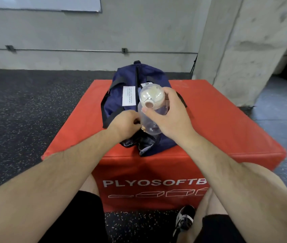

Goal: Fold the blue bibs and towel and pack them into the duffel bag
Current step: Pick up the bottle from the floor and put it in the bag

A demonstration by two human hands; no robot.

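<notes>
Low in the frame, the person's knees and one shoe (184, 220) sit against the red box (226, 130). Its top carries the duffel bag (149, 74), whose near end lies almost at the front edge; a hard push there could, I judge, drag the bag off toward the lap. Just above, at frame centre, the left hand (123, 121) curls its fingers on the lip of the bag's open mouth, seemingly pinching it apart. If that lip slips, the mouth falls shut. Dark blue cloth (144, 142) bunches inside this mouth; bibs or towel, I cannot tell. Over it the right hand (172, 116) wraps around a clear bottle (152, 100), tilted, cap toward the camera. Forced down, the bottle may rumple the folds, and a loose cap would wet them. Farther up, the zip looks closed, leaving little room.
</notes>
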